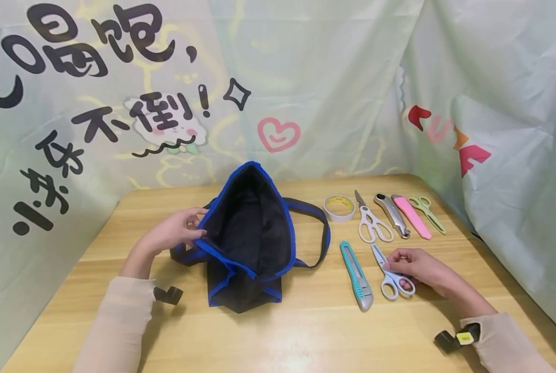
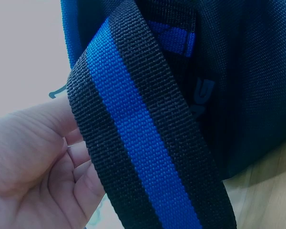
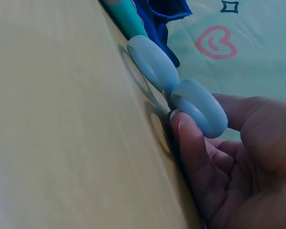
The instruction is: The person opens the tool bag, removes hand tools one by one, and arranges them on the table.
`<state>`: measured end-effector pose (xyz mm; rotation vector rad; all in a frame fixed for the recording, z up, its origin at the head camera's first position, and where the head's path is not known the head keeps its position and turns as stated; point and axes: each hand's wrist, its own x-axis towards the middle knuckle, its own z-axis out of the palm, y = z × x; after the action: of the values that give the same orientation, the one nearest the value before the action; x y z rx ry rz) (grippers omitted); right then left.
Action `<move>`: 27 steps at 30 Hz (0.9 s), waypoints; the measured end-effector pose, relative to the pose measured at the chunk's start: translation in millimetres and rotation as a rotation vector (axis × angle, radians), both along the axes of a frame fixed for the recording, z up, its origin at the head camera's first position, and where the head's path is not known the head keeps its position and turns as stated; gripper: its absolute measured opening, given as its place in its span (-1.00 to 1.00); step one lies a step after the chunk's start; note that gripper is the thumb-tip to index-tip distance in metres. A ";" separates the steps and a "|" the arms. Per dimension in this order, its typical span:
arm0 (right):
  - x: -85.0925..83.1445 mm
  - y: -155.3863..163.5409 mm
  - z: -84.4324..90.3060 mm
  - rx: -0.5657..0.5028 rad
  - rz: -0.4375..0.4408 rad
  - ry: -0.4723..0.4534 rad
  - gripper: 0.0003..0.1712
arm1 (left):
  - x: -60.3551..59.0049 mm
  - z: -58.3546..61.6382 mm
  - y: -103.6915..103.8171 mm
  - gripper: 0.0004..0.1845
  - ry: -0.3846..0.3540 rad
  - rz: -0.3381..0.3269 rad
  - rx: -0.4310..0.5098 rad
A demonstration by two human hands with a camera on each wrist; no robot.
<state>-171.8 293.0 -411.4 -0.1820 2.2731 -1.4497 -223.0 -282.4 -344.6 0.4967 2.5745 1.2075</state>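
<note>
A black bag (image 1: pixel 240 217) with blue trim stands with its mouth gaping toward me. My left hand (image 1: pixel 177 228) holds the left side of its rim. In the left wrist view, a black-and-blue strap (image 2: pixel 133 119) hides part of that hand (image 2: pixel 43 167). My right hand (image 1: pixel 419 267) pinches light blue scissors (image 1: pixel 391 282) near the pivot. The right wrist view shows their handle loops (image 3: pixel 155 62) slightly above the table, with the right hand (image 3: pixel 229 157) beside them. A teal utility knife (image 1: pixel 356 274) lies left of the scissors.
Behind the right hand lie a tape roll (image 1: pixel 339 208), white-handled scissors (image 1: pixel 373 223), a grey utility knife (image 1: pixel 391 215), a pink cutter (image 1: pixel 412 216) and green scissors (image 1: pixel 427 212). The wooden table (image 1: pixel 305 336) meets printed cloth (image 1: pixel 324 93) at the back and sides.
</note>
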 end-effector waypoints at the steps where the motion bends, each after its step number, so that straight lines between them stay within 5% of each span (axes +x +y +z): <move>1: 0.3 -0.3 -0.1 0.023 0.001 0.020 -0.66 | 0.1 -0.6 -0.1 -0.35 -0.002 -0.001 0.002; 12: 3.2 -7.3 3.8 0.320 -0.028 0.260 -0.67 | 1.5 0.0 1.7 -0.35 0.001 0.009 -0.011; 27: 4.1 -11.3 7.9 0.336 -0.020 0.217 -0.70 | -0.8 0.1 0.2 -0.36 -0.011 0.015 0.000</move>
<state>-167.8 281.7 -403.5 -0.2218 2.6606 -1.0780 -223.8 -282.1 -344.4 0.4703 2.5732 1.2112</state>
